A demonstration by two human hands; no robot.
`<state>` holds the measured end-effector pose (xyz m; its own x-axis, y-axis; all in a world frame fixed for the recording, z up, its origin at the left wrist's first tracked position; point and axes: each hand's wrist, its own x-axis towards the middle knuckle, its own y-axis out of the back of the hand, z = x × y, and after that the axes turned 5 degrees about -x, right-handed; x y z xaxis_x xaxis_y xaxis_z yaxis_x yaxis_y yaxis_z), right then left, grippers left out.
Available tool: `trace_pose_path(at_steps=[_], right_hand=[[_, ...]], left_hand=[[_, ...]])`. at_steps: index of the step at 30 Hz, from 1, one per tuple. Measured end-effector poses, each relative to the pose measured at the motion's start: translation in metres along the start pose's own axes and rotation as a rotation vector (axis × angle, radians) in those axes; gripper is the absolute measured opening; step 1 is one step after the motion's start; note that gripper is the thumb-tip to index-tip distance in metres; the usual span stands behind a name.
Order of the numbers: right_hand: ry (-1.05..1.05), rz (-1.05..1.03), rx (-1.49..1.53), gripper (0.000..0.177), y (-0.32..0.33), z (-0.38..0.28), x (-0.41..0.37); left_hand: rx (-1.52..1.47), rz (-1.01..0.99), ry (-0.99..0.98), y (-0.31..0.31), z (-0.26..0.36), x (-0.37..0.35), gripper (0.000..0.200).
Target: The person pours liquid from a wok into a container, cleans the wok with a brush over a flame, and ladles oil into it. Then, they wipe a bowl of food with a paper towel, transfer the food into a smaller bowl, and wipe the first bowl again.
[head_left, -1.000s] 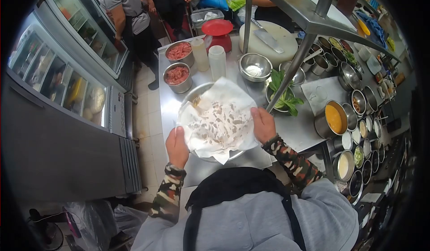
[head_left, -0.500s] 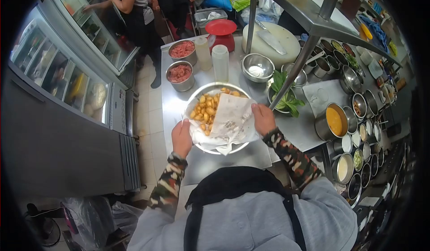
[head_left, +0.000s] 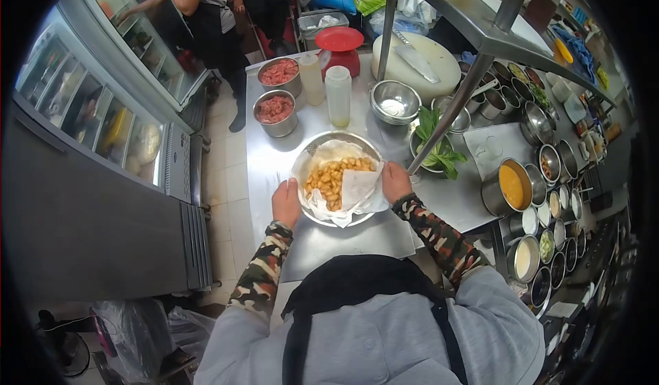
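A wide metal bowl [head_left: 319, 219] lined with white paper [head_left: 327, 153] sits on the steel table. Inside it lie many small golden-brown fried pieces [head_left: 331, 176], with a folded flap of paper over those on the right. My left hand [head_left: 285, 203] is closed on the left side of the bowl, at its rim. On the right side, my right hand [head_left: 397, 182] is closed at the bowl's rim and the paper's edge. The undersides of both hands' grips are hidden.
Beyond the bowl stand two tins of raw meat [head_left: 275, 109], clear bottles [head_left: 338, 97], a red scale [head_left: 340, 47] and nested metal bowls [head_left: 395, 103]. A shelf post [head_left: 453, 114] slants down at the right, beside leafy greens [head_left: 439, 148]. Other people stand at the upper left.
The paper and fried pieces sit lower in the bowl, with more pieces uncovered and the flap smaller. My left hand has moved slightly right and my right hand slightly left.
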<state>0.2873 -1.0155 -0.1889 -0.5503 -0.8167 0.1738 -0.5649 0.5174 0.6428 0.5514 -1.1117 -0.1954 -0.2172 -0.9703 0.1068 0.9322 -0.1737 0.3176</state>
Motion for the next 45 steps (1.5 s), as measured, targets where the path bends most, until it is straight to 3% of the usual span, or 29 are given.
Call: trace_pose_path(at_steps=[4, 6, 8, 10, 12, 16, 18, 19, 20, 22, 24, 27, 28, 30, 31, 37, 39, 41, 44, 45], right_hand=[[-0.012, -0.139, -0.171, 0.042, 0.013, 0.012, 0.014], [-0.001, -0.160, -0.207, 0.044, 0.027, 0.008, 0.025], [-0.433, -0.188, 0.279, 0.048, 0.048, -0.010, 0.028], [-0.397, -0.217, 0.193, 0.045, 0.055, -0.007, 0.027], [-0.266, -0.301, -0.103, 0.043, 0.047, 0.019, 0.022], [-0.228, -0.281, 0.069, 0.040, 0.023, 0.054, 0.030], [-0.291, -0.228, 0.258, 0.039, 0.021, 0.023, 0.039], [-0.084, -0.239, 0.030, 0.038, 0.019, 0.024, 0.045], [-0.080, -0.232, 0.034, 0.038, 0.016, 0.025, 0.049], [0.114, -0.375, -0.208, 0.039, 0.009, 0.024, 0.056], [0.125, -0.392, -0.181, 0.035, 0.027, 0.002, 0.051], [0.260, -0.261, 0.085, 0.028, 0.061, -0.037, 0.034], [0.261, -0.269, 0.085, 0.028, 0.065, -0.046, 0.033], [0.095, -0.332, 0.154, 0.030, 0.066, -0.051, 0.017], [0.120, -0.335, 0.101, 0.031, 0.047, -0.024, 0.017], [-0.078, -0.436, 0.222, 0.034, 0.021, 0.001, 0.002], [-0.081, -0.432, 0.216, 0.033, 0.031, -0.010, 0.001], [0.115, -0.296, 0.211, 0.032, 0.046, -0.021, -0.003], [0.068, -0.276, 0.432, 0.031, 0.070, -0.044, -0.013], [0.072, -0.255, 0.381, 0.030, 0.069, -0.038, -0.011]], left_hand=[[0.081, -0.091, 0.112, 0.004, -0.021, 0.006, 0.044], [-0.136, -0.082, 0.373, 0.022, 0.021, 0.002, 0.048], [-0.239, 0.003, 0.405, 0.030, 0.016, -0.003, 0.048], [0.023, -0.102, 0.369, 0.036, 0.012, -0.015, 0.047], [-0.027, -0.117, 0.362, 0.035, 0.004, -0.023, 0.044], [-0.165, -0.145, 0.356, 0.032, 0.000, -0.033, 0.034], [-0.264, -0.520, 0.537, 0.028, 0.013, -0.034, 0.035], [-0.251, -0.561, 0.582, 0.020, 0.007, -0.038, 0.035], [-0.248, -0.562, 0.574, 0.010, 0.004, -0.043, 0.035], [-0.321, -0.328, 0.425, -0.005, 0.002, -0.049, 0.034], [-0.274, -0.232, 0.406, -0.003, 0.007, -0.047, 0.034], [-0.185, -0.057, 0.060, 0.017, 0.055, -0.050, 0.033], [-0.184, -0.053, 0.066, 0.018, 0.055, -0.045, 0.033], [0.034, 0.046, -0.143, 0.023, 0.052, -0.039, 0.033], [-0.030, -0.026, 0.026, 0.025, 0.049, -0.036, 0.033], [0.038, -0.035, 0.023, 0.012, -0.019, -0.036, 0.033], [0.011, -0.003, -0.025, 0.009, -0.009, -0.035, 0.034], [-0.022, 0.024, -0.066, 0.009, 0.013, -0.039, 0.034], [-0.114, 0.095, -0.099, 0.017, 0.046, -0.040, 0.034], [-0.130, 0.014, -0.068, 0.016, 0.042, -0.034, 0.033]])
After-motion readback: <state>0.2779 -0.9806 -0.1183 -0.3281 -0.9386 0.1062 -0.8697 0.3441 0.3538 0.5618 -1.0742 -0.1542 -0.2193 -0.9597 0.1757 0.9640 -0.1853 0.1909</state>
